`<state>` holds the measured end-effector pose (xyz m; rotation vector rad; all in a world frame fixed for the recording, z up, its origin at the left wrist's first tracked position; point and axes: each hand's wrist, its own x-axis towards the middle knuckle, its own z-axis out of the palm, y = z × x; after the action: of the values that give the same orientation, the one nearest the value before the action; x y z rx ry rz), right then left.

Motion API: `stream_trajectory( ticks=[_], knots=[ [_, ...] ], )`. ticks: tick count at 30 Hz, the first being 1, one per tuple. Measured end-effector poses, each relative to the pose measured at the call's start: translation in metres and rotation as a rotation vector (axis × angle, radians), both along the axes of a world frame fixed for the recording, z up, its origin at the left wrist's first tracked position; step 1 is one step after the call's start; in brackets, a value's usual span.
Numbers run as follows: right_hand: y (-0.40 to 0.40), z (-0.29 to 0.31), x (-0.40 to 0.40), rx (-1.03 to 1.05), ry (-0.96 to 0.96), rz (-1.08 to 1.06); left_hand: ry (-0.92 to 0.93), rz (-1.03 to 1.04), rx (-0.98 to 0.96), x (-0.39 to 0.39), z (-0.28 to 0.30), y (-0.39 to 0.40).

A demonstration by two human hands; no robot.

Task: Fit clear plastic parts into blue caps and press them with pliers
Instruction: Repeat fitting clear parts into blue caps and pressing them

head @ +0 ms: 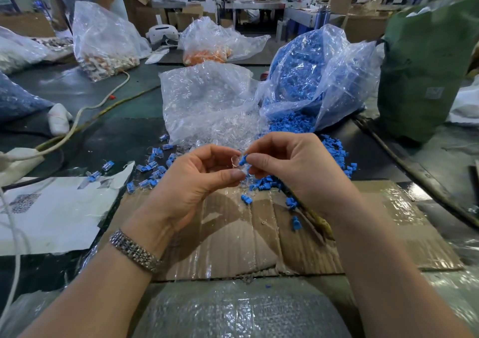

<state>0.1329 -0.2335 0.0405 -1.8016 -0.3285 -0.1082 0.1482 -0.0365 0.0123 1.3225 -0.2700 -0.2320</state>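
My left hand pinches a small clear plastic part between thumb and fingers. Right beside it, my right hand pinches a blue cap, and the two pieces touch above the table. A yellow-handled tool, likely the pliers, lies on the cardboard under my right wrist, mostly hidden. Loose blue caps spill from the blue-filled bag. Clear parts fill the transparent bag behind my hands. Several finished blue-and-clear pieces lie scattered to the left.
A taped cardboard sheet covers the table in front of me. A white paper sheet and cables lie at the left. A green sack stands at the right. More bags stand farther back.
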Motion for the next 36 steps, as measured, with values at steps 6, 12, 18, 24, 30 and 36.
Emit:
stream_trajectory(
  ticks=[6, 12, 18, 24, 30, 36],
  knots=[
    [0.005, 0.0, -0.001, -0.095, -0.033, 0.012, 0.014, -0.01, -0.034, -0.003, 0.001, -0.001],
    [0.006, 0.0, -0.002, -0.2, -0.088, 0.005, 0.058, -0.009, -0.065, -0.004, 0.005, 0.002],
    [-0.014, 0.003, 0.002, -0.306, -0.07, -0.201, 0.098, 0.029, -0.082, -0.006, 0.007, 0.002],
    [-0.033, -0.008, 0.008, -1.05, 0.361, -0.383, 0.11, 0.036, -0.099, -0.005, 0.008, 0.003],
    [-0.025, -0.006, 0.005, -1.12, 0.289, -0.339, 0.112, 0.053, -0.143, -0.001, 0.005, 0.003],
    [-0.035, 0.0, 0.004, -0.915, 0.213, -0.353, 0.122, 0.114, -0.167, 0.002, 0.002, 0.008]
  ],
)
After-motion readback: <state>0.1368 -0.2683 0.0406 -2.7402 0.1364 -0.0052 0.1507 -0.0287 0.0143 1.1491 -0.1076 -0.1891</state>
